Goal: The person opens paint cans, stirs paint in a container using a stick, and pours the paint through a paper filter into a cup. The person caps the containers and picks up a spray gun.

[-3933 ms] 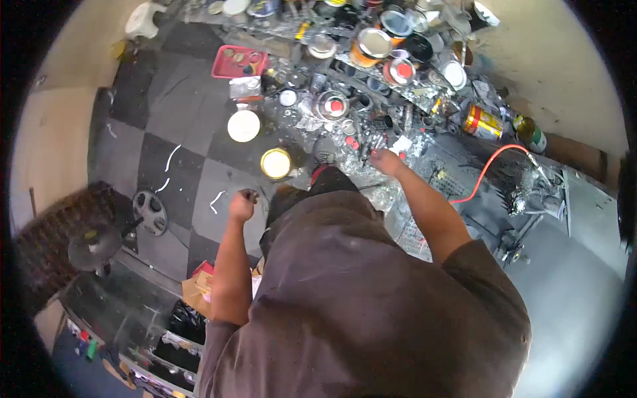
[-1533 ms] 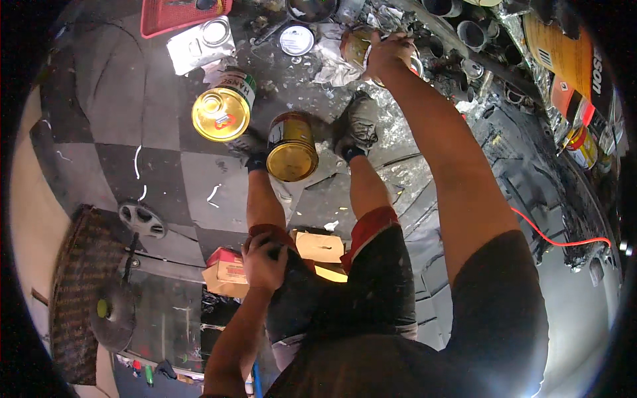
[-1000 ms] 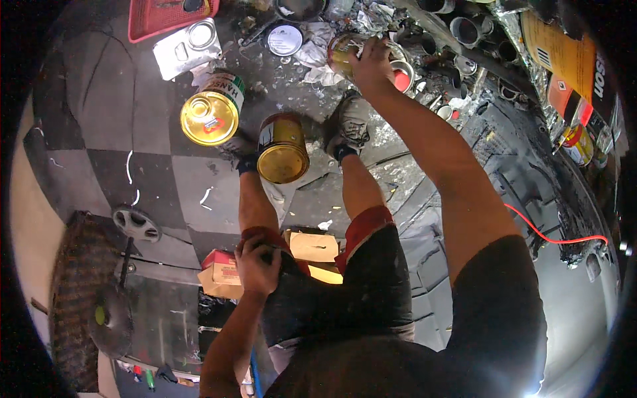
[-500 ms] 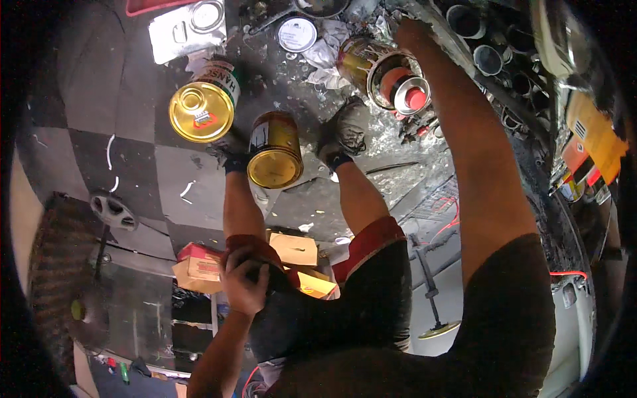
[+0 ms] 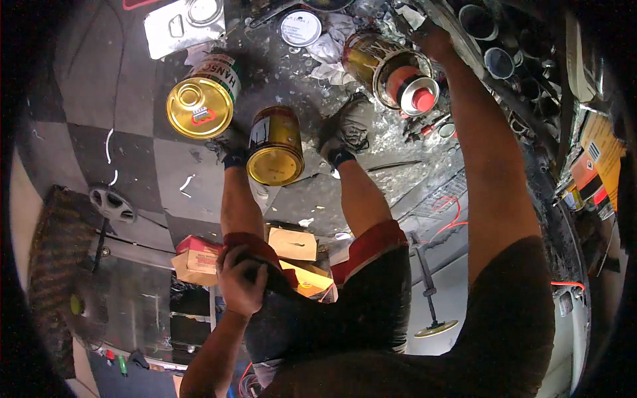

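Note:
My left hand (image 5: 243, 282) rests on my left thigh, fingers loosely bent and apart, holding nothing. Stretched out to the far right, my right hand (image 5: 434, 43) has its fingers closed at a crumpled white scrap (image 5: 411, 16), perhaps paper or cloth. Just below that hand stands a paint-streaked open tin (image 5: 361, 56). Leaning inside the tin is a smaller can with a red cap (image 5: 423, 99). A gold-lidded can (image 5: 199, 109) stands left of my feet. Between them is another gold can (image 5: 275, 164), stained dark.
A metal rectangular can (image 5: 182, 30) and a round white-labelled lid (image 5: 300, 28) lie at the back. Used cups (image 5: 497, 63) crowd the right. Cardboard boxes (image 5: 292, 244) sit beneath my legs. A red hose (image 5: 458, 224) runs on the right.
My right hand has moved a little right and nearer, and a white scrap now shows at its fingers. The view has shifted slightly. My left hand stays on the thigh.

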The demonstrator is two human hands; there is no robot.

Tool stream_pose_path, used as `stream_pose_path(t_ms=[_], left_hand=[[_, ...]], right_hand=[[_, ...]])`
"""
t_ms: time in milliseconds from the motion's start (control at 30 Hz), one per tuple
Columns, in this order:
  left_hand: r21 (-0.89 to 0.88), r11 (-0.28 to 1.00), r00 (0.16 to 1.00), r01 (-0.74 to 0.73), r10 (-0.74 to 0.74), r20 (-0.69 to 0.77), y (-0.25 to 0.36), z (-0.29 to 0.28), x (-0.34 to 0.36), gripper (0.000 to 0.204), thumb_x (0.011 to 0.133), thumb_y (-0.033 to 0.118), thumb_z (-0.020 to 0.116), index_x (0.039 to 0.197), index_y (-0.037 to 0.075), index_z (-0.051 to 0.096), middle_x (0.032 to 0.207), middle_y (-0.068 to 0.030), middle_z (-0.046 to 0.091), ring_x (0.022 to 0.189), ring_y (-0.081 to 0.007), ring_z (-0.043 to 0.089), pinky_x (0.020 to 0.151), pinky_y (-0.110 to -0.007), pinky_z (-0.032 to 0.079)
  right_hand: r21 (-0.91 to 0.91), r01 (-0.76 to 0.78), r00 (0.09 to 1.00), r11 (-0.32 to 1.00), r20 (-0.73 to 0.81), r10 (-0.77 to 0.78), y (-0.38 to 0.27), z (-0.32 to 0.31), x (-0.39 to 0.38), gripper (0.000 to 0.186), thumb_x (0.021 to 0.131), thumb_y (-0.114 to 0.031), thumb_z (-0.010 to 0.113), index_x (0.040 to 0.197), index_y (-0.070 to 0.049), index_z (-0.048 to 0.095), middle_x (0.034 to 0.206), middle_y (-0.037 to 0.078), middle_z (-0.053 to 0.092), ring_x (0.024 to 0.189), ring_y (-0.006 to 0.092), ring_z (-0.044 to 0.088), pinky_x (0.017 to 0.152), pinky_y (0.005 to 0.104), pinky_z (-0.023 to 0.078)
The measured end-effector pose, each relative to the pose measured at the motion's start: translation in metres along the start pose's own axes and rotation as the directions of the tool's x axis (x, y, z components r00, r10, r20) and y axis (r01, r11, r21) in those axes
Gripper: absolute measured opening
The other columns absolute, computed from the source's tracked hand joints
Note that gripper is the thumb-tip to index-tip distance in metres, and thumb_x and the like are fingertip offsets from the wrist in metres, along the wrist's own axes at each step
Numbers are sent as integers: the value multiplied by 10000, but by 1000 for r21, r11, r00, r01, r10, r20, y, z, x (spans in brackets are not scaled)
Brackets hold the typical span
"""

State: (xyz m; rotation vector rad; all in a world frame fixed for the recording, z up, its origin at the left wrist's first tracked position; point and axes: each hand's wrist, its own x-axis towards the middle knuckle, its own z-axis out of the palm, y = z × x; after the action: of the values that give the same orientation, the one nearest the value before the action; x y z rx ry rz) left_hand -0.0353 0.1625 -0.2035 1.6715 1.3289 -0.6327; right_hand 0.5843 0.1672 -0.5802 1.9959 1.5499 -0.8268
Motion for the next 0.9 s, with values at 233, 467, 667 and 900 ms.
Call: stream_pose_path(t_ms=[233,467,667,900], left_hand=[[-40,998,998,-55,55,1,-2,-9,1,119,727,155,783,794,66,742,1199,-138,695,1224,-370,557,1123,-504,361],[-6,1000,1000,-6,6,24,-12,0,1,127,735,148,786,825,70,742,1201,-125,687,1214,-373,561,1121,-505,361],[-27,995,996,-91,91,-8,-15,-1,0,133,735,151,793,835,74,751,1215,-136,671,1217,-390,552,1100,-508,382],[-45,998,999,-39,38,-24,-16,1,-1,125,728,145,791,808,59,746,1217,-159,666,1214,-394,553,1093,-501,392]], right_hand=[[633,-179,905,754,-195,378,-31,-29,-102,387,938,-426,675,1135,-100,746,1000,170,759,924,277,732,823,387,541],[907,253,841,-338,-33,540,8,-43,-221,255,956,-18,684,1211,-13,676,1243,112,691,1122,260,677,1041,435,551],[714,365,815,-598,67,576,35,-38,-241,146,961,-78,683,1087,-6,669,1087,117,703,1008,250,688,908,358,577],[279,363,931,-889,-152,332,89,-61,-202,290,1011,-152,530,1209,47,603,1131,167,677,979,263,678,841,360,594]])
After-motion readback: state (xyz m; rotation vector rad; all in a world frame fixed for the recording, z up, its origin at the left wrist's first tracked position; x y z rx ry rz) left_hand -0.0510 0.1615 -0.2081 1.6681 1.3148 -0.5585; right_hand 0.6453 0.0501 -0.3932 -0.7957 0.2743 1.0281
